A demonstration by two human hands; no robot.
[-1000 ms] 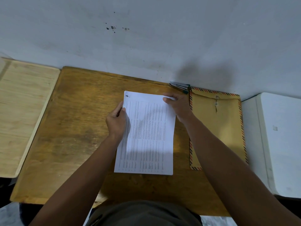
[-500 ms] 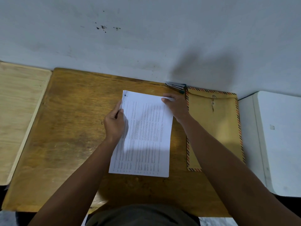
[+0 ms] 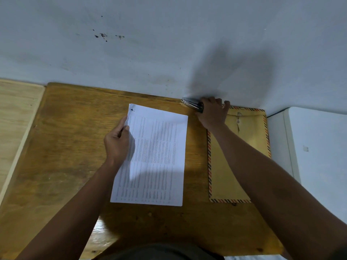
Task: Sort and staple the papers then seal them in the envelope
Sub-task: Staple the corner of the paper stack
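head view, desk inventory: papers (image 3: 155,156) flat mid-desk, thin & floppy, my left hand (image 3: 117,145) pinching their left edge. right hand (image 3: 213,114) closed on stapler (image 3: 192,104) by wall; stiff metal, prob. slick, grip mid-body. envelope (image 3: 249,143) at right.

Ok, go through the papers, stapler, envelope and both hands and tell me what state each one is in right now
papers: one flat stack on the desk, printed side up, no staple visible
stapler: at the desk's far edge by the wall, closed, gripped at one end
envelope: flat on the desk right of the papers, string not wound on its button, nothing sticking out
left hand: holding the papers' left edge
right hand: closed on the stapler
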